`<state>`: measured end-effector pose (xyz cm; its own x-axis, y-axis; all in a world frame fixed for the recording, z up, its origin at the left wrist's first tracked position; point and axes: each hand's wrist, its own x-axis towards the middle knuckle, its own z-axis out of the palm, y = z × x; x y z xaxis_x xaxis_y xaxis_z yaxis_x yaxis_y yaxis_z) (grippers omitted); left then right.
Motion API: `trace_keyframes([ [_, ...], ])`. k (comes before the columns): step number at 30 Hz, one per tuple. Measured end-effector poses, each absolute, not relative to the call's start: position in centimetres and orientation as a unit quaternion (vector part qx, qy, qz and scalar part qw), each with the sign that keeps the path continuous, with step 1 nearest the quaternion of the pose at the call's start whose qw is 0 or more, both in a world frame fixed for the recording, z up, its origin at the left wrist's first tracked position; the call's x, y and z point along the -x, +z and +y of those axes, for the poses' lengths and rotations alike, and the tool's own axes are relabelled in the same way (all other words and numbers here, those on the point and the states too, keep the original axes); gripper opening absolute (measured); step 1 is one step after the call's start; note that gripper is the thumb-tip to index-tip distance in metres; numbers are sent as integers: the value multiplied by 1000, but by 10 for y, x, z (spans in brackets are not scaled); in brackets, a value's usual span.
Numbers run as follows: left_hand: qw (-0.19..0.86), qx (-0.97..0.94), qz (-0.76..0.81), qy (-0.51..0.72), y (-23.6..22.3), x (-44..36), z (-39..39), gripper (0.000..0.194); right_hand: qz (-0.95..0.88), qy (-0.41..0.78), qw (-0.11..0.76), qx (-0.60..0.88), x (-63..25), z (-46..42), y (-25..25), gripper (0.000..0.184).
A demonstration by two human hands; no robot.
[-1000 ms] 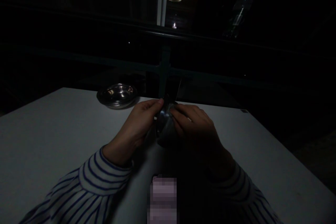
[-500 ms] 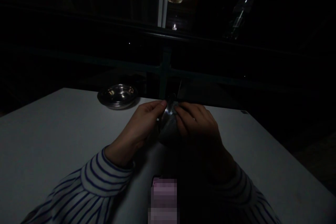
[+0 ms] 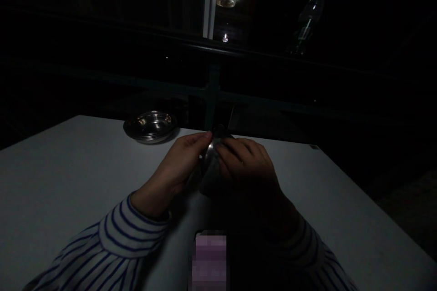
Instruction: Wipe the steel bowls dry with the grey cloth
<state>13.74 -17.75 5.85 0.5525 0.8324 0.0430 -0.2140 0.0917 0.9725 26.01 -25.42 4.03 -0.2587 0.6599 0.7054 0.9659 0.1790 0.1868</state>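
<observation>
- At centre, over the white table (image 3: 78,173), left hand (image 3: 180,159): thumb uppermost, pinching a shiny metal dish (image 3: 210,151) by its edge, the other fingers hidden from me. I judge that this grip steadies the metal against a push from across.
- Right hand (image 3: 249,161), opposite: fingers bent and bunched on a grey cloth-like piece (image 3: 212,183), holding it against the dish. The flexed fingers suggest pressure to me; the thumb I cannot make out.
- Metal dish: between the two hands, turned on its side, which presumably gives each hand a face to work from. Whether it touches the table, I cannot tell in this shadow.
- Metal bowls (image 3: 150,127): nested upright beyond the left hand, near the far edge; stacking, I suppose, saves room.
- Pixelated pink object (image 3: 209,259): between the striped sleeves (image 3: 116,241), at the near side; its kind is unreadable to me.
- Clear bottle (image 3: 310,16): beyond the table, upper right, leaning in my view; its support is lost in darkness.
</observation>
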Motion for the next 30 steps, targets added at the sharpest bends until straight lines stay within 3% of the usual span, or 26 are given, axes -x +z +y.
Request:
trace_keyframes([
  [6, 695, -563, 278, 351, 61, -139, -180, 20, -701, -288, 254, 600, -264, -255, 43, 30],
  [14, 691, -532, 278, 403, 55, -136, -171, 21, -795, -307, 234, 467, -258, -256, 35, 24],
  [21, 695, -499, 293, 426, 59, -135, -171, 19, -794, -347, 225, 445, -253, -253, 30, 20],
  [30, 726, -535, 262, 344, 58, -140, -181, 20, -712, -334, 265, 558, -259, -255, 40, 27],
])
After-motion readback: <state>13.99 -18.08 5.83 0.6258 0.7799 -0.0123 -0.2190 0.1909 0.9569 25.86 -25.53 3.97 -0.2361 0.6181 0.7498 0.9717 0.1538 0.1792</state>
